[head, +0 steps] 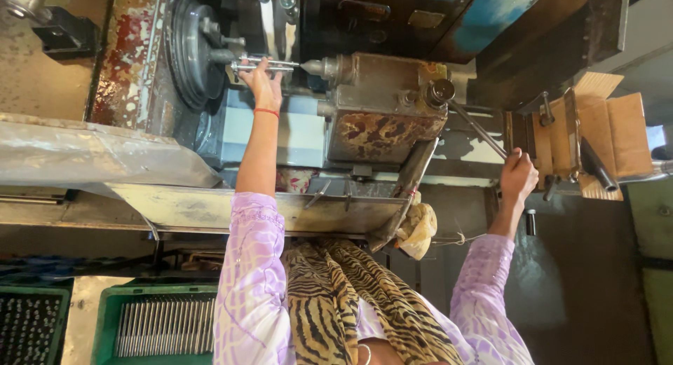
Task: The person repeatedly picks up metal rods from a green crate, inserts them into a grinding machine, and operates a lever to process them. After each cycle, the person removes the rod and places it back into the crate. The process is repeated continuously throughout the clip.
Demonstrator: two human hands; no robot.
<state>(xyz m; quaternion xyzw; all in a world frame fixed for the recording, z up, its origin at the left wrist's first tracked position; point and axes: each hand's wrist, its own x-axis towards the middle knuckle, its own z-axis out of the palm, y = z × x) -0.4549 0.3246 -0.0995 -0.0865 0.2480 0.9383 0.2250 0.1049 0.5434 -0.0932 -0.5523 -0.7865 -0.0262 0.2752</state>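
The sleeves (252,281) are pale lilac with a white broken pattern, and over the chest hangs a scarf (350,302) striped tiger-fashion in tan and black, while a thin red thread (266,112) circles the wrist of the left hand (263,85). The lathe's tailstock (382,106) is brown with mottled cream and rust patches, the bed beneath it (298,130) pale blue-grey, and the panel (130,53) beside the dark grey chuck (189,46) is blotched red and cream. Lower down, green crates (105,316) hold silvery metal rods (165,326), a yellowish rag (418,228) hangs from the dull cream tray (210,211), and tan cardboard (617,134) sits near the right hand (519,174).

A green crate (105,316) of metal rods (162,328) sits near a cardboard box (617,130).
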